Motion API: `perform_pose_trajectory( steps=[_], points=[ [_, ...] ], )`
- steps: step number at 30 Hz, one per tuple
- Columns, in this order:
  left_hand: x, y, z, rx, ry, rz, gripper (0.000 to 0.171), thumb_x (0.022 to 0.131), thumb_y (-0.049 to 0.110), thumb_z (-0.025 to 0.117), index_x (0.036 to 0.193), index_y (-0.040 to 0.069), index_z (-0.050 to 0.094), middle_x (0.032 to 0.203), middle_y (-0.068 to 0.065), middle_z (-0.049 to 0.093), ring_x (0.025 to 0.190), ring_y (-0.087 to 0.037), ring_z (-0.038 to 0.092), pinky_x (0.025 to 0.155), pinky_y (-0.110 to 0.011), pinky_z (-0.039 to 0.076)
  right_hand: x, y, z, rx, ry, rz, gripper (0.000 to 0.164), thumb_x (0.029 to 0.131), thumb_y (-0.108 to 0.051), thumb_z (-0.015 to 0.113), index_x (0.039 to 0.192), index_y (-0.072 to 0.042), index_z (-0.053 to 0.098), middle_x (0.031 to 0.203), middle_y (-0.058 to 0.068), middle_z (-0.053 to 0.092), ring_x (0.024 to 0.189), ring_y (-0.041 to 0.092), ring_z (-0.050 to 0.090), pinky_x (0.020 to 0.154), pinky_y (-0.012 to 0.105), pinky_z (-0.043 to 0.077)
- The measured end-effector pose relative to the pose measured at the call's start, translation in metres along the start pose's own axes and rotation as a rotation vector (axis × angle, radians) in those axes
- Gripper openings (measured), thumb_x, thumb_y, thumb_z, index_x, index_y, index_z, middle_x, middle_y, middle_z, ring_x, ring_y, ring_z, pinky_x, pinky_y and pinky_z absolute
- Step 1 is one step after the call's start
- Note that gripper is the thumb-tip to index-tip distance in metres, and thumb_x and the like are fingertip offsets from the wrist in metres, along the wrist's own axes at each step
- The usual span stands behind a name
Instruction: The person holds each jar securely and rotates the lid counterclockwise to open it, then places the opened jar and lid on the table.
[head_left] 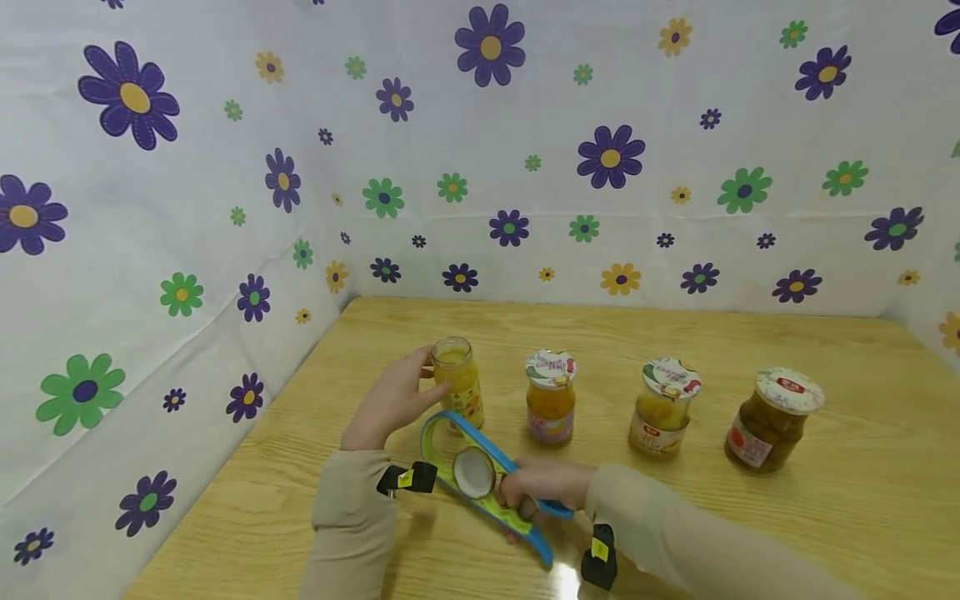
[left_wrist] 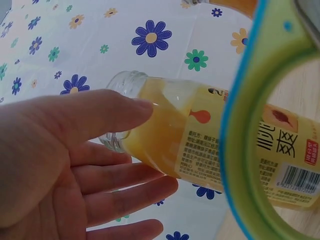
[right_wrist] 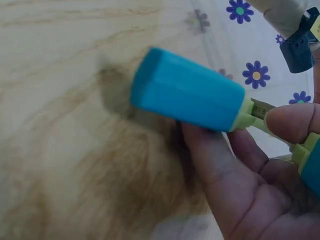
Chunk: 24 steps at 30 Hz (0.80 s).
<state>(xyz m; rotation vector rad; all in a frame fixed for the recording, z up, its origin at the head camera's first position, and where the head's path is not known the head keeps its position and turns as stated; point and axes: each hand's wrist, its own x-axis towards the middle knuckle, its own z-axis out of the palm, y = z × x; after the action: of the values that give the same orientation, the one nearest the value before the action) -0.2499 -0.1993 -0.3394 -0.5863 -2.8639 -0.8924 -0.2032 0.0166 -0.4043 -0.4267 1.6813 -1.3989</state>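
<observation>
An open glass jar [head_left: 467, 392] of yellow contents stands upright at the left of the table. My left hand [head_left: 397, 398] is around its upper part, thumb lying along the glass. In the left wrist view, the fingers [left_wrist: 132, 200] of that hand extend loosely beside the jar's neck. My right hand [head_left: 543, 483] grips a green and blue jar opener [head_left: 482, 440] by its handles. A round metal-rimmed lid [head_left: 474, 473] sits between the opener's arms, pale inner face upward. The opener's looped end is close in front of the jar.
To the right stand three lidded jars in a row: an orange one [head_left: 551, 400], a yellow one [head_left: 662, 412] and a dark brown one [head_left: 768, 425]. A flower-patterned cloth [head_left: 540, 183] hangs behind and beside the wooden table [head_left: 300, 500].
</observation>
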Motion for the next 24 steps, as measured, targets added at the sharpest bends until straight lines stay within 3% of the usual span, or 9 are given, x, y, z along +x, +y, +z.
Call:
perform_pose_trajectory(
  steps=[3,7,16,24],
  points=[
    [0.0,0.0,0.0,-0.003,-0.003,-0.003,0.053,0.084,0.015,0.06,0.128,-0.004,0.037,0.115,-0.02,0.052,0.102,-0.034,0.052,0.084,-0.042,0.044,0.005,-0.003,-0.001,-0.148,0.062,-0.032,0.007,0.068,-0.004,0.046,0.067,-0.004,0.053,0.054,0.001,0.044,0.048,0.01,0.04,0.044,0.019,0.032],
    [0.0,0.001,0.0,0.007,-0.012,0.002,0.054,0.084,0.015,0.06,0.128,-0.004,0.036,0.115,-0.02,0.052,0.101,-0.034,0.053,0.084,-0.042,0.044,0.009,-0.007,-0.002,-0.257,0.083,-0.058,0.012,0.069,-0.004,0.046,0.067,-0.002,0.058,0.049,0.001,0.042,0.043,0.011,0.036,0.042,0.02,0.031],
    [-0.001,0.002,0.0,0.001,-0.02,-0.006,0.053,0.084,0.013,0.06,0.129,-0.003,0.036,0.115,-0.018,0.051,0.101,-0.034,0.053,0.083,-0.041,0.044,0.019,-0.009,0.002,-0.217,0.121,-0.053,0.015,0.067,0.002,0.044,0.054,-0.002,0.051,0.051,0.004,0.049,0.043,0.011,0.045,0.041,0.02,0.037],
    [-0.002,0.002,0.001,0.01,-0.009,0.014,0.051,0.084,0.012,0.059,0.127,-0.003,0.037,0.115,-0.018,0.051,0.1,-0.034,0.053,0.083,-0.041,0.044,0.027,-0.014,0.006,-0.205,0.166,-0.001,0.014,0.065,0.004,0.042,0.055,0.001,0.051,0.051,0.006,0.052,0.042,0.011,0.049,0.042,0.02,0.043]
  ],
)
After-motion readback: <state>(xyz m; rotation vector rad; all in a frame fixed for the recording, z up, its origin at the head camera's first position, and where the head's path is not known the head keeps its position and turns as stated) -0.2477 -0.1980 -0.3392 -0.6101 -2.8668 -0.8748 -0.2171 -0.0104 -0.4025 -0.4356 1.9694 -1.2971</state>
